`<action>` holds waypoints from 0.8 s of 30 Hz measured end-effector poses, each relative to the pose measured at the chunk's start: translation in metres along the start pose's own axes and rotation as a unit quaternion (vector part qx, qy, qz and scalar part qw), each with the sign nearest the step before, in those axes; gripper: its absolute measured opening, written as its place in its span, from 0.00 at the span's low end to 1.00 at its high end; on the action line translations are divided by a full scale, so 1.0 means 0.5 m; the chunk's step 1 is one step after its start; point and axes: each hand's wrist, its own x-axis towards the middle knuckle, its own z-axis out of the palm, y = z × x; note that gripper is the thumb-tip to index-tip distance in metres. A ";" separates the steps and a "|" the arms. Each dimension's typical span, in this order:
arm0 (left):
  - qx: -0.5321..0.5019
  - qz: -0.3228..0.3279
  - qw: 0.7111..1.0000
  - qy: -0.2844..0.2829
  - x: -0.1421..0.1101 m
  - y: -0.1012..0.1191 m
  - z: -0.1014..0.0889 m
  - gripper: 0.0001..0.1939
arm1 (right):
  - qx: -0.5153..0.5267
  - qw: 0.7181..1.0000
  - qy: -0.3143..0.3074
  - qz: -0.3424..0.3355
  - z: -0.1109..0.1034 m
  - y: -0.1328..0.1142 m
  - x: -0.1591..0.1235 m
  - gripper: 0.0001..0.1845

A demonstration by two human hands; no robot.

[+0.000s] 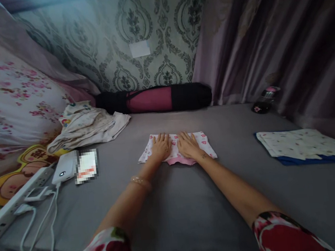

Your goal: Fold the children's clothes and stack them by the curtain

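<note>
A small folded white garment with a pink flower print (203, 141) lies on the grey bed sheet (176, 204) in the middle of the view. A pink edge shows under its near side. My left hand (160, 146) rests flat on its left half, fingers stretched out. Beside it, my right hand (188, 144) lies flat on the right half, fingers also extended. The two hands almost touch each other. A bracelet sits on my left wrist.
A heap of pale clothes (88, 126) lies at the back left by a floral pillow (9, 98). A black and pink roll (154, 99) lies along the wall. Folded cloths (304, 143) sit at the right, a bottle (265, 100) behind them. A power bank (64, 168), cables and a power strip (10, 202) lie at the left.
</note>
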 end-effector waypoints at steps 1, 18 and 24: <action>0.002 -0.011 1.000 0.004 -0.003 -0.007 0.000 0.27 | -0.004 1.000 0.006 0.011 -0.001 0.004 -0.003 0.30; -0.056 -0.035 0.994 -0.083 -0.032 -0.123 -0.008 0.29 | -0.025 0.997 0.001 0.071 -0.008 0.080 -0.034 0.30; -0.078 -0.017 0.996 -0.048 -0.060 -0.185 0.005 0.31 | -0.025 0.994 0.000 0.107 -0.023 0.124 -0.051 0.30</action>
